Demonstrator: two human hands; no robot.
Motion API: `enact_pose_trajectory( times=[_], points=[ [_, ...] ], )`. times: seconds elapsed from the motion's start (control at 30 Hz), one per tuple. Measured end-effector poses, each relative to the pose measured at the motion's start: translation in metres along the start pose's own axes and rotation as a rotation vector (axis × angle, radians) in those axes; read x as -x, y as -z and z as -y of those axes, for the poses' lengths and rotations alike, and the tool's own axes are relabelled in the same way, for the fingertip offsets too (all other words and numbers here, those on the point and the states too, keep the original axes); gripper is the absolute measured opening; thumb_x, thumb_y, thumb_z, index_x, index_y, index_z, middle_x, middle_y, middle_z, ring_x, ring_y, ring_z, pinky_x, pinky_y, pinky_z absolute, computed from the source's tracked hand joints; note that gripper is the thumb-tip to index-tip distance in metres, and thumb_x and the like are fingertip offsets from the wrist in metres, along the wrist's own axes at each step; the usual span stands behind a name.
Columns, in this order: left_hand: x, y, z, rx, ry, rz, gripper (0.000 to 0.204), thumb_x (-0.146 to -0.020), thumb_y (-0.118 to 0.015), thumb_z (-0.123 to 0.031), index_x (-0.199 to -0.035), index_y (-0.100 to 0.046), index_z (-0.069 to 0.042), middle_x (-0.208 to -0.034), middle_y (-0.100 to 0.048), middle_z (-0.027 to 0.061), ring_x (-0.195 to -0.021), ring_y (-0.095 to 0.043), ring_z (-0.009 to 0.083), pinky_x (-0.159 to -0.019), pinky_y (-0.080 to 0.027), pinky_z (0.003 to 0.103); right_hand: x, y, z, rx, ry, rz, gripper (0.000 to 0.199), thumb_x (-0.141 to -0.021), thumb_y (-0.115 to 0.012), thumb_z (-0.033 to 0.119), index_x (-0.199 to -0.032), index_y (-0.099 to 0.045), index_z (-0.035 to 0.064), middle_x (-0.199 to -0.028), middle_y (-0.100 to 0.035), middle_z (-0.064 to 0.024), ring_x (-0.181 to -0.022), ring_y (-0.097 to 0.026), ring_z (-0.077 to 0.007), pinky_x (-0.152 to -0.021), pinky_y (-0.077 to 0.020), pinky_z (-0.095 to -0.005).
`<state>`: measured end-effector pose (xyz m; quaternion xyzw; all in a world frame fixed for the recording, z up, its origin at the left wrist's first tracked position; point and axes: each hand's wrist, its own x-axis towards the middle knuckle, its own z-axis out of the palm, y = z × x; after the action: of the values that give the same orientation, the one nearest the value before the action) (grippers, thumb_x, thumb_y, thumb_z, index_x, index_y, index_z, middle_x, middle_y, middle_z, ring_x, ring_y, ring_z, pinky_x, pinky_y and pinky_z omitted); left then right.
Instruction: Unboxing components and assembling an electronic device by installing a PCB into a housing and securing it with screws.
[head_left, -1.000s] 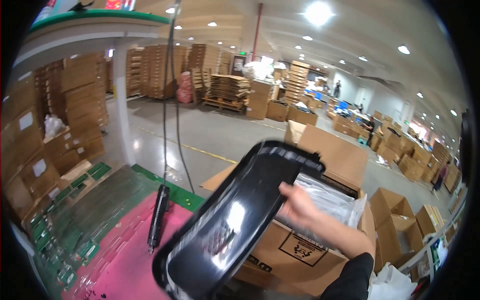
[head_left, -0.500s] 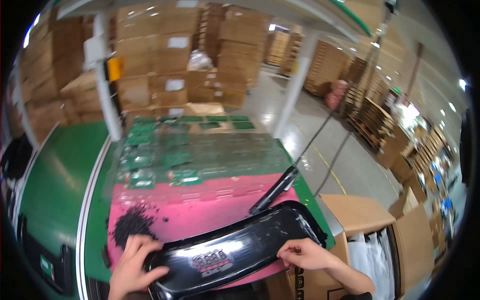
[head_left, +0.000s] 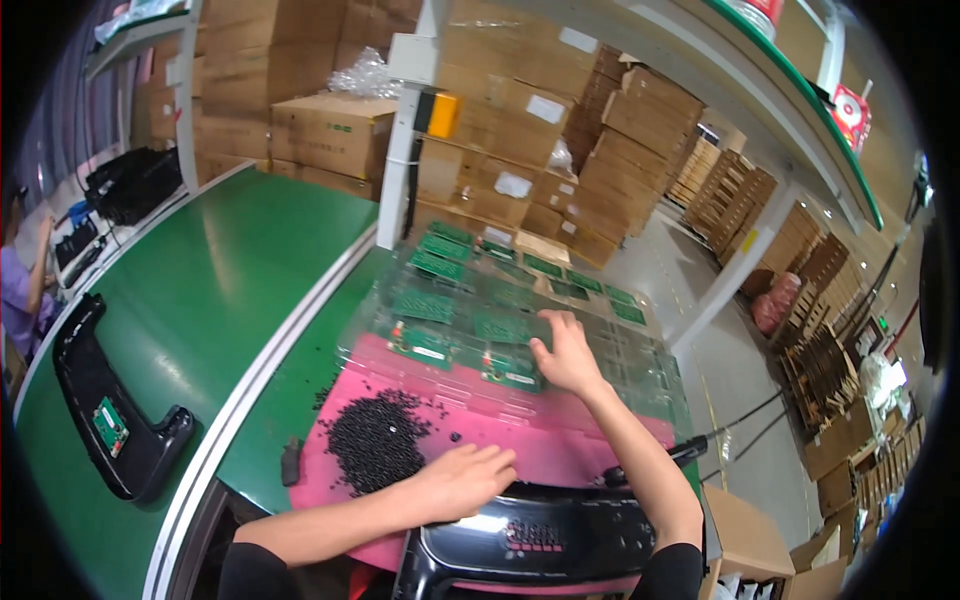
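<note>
Head view: I see my right hand spread flat on green circuit boards; my left hand lies open beside the black pellets, above the edge-cropped black panel.

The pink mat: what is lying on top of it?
On the pink mat lie a heap of small black screws, green circuit boards under a clear sheet, and the left hand. The black plastic panel covers its near edge, hiding whatever is there.

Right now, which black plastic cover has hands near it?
The glossy black cover at the bottom, below the left hand. The other black cover lies alone on the green belt.
</note>
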<state>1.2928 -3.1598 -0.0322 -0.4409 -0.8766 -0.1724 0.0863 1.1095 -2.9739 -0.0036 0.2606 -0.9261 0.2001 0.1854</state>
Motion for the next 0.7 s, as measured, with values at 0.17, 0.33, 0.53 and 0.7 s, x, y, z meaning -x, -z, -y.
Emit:
enact_pose_trajectory(
  times=[0.17,0.33,0.53,0.7],
  points=[
    [0.002,-0.001,0.004,-0.060,-0.008,-0.056,0.022,-0.069,-0.058,-0.011,-0.090,-0.057,-0.003,-0.097,-0.056,0.0082,-0.093,-0.055,0.0233,-0.073,-0.046,0.034,-0.064,-0.068,0.060,0.016,0.048,0.130,0.043,-0.085,-0.057,0.026,-0.122,-0.049,0.0054,-0.134,-0.038,-0.0183,-0.123,-0.037,-0.0372,-0.102,-0.0334,-0.0455],
    [0.004,-0.005,0.012,-0.024,-0.032,-0.166,0.012,-0.071,-0.057,-0.011,-0.082,-0.057,-0.005,-0.089,-0.053,0.0061,-0.090,-0.053,0.0207,-0.070,-0.045,0.032,-0.113,-0.129,0.084,0.135,0.026,0.194,0.046,-0.088,-0.050,0.034,-0.125,-0.048,0.0063,-0.141,-0.033,-0.0163,-0.129,-0.032,-0.0350,-0.106,-0.0267,-0.0481],
    [0.002,-0.001,0.012,0.014,-0.052,-0.066,0.031,-0.069,-0.058,-0.007,-0.100,-0.058,-0.004,-0.099,-0.053,0.0061,-0.095,-0.051,0.0227,-0.074,-0.043,0.033,-0.105,-0.111,0.083,0.213,0.147,-0.026,0.046,-0.081,-0.055,0.025,-0.118,-0.048,-0.0015,-0.126,-0.047,-0.0172,-0.118,-0.043,-0.0334,-0.096,-0.0348,-0.0476],
    [0.007,0.026,0.000,0.008,0.046,-0.307,0.030,-0.067,-0.071,-0.014,-0.094,-0.062,-0.006,-0.105,-0.057,0.0105,-0.100,-0.053,0.0278,-0.083,-0.043,0.039,-0.066,-0.042,0.105,-0.167,0.467,-0.482,0.035,-0.066,-0.060,0.001,-0.101,-0.057,0.0005,-0.104,-0.058,-0.0165,-0.100,-0.054,-0.0340,-0.086,-0.0440,-0.0441]
  ],
)
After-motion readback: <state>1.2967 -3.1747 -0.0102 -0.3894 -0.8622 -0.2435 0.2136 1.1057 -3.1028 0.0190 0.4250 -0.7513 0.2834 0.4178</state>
